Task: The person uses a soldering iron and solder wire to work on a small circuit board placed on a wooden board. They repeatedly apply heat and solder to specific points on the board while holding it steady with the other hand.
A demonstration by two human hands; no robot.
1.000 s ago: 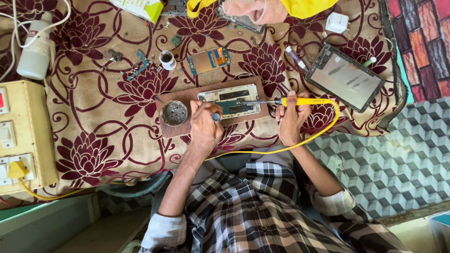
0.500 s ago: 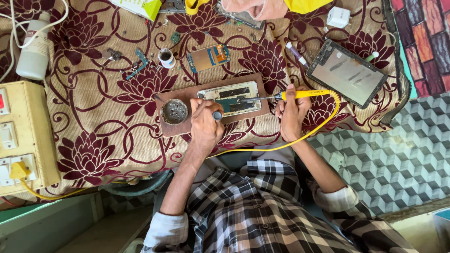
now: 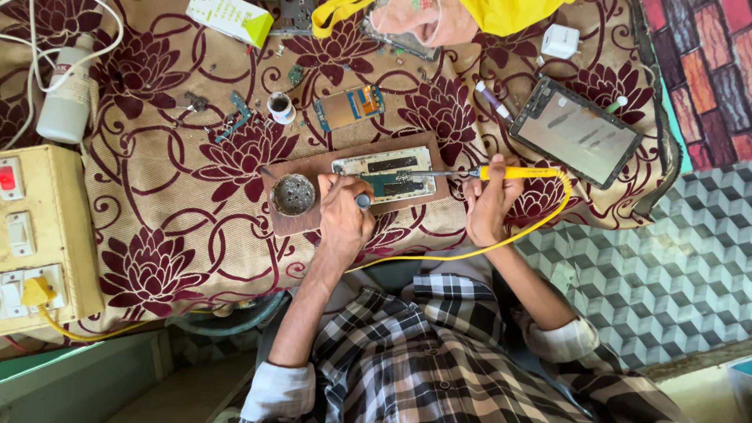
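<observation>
- Head view looks down on 2 forearms in rolled checked sleeves that reach up over a floral cloth (image 3: 180, 235).
- Left hand (image 3: 345, 215) rests on the near edge of a brown board (image 3: 286, 223), fingers curled and pressed on a small dark-tipped tool whose round end shows at the knuckles; what kind of tool I cannot tell.
- Right hand (image 3: 489, 205) is closed in a pen hold round the yellow handle of a soldering iron (image 3: 513, 172); its yellow cord loops right, then back toward the body.
- Iron lies nearly level, long axis left to right, its metal tip pointing left from the grip onto the circuit board (image 3: 385, 174).
- Circuit board lies flat on the brown board, long axis also left to right, just beyond the left hand and left of the right hand; the left hand is nearer.
- Round tin (image 3: 293, 194) sits on the brown board's left end, just left of the left hand.
- Farther off: a second small board (image 3: 348, 106), a tablet (image 3: 576, 131) at right, a white bottle (image 3: 66, 98) and a switchboard (image 3: 35, 235) at left.
</observation>
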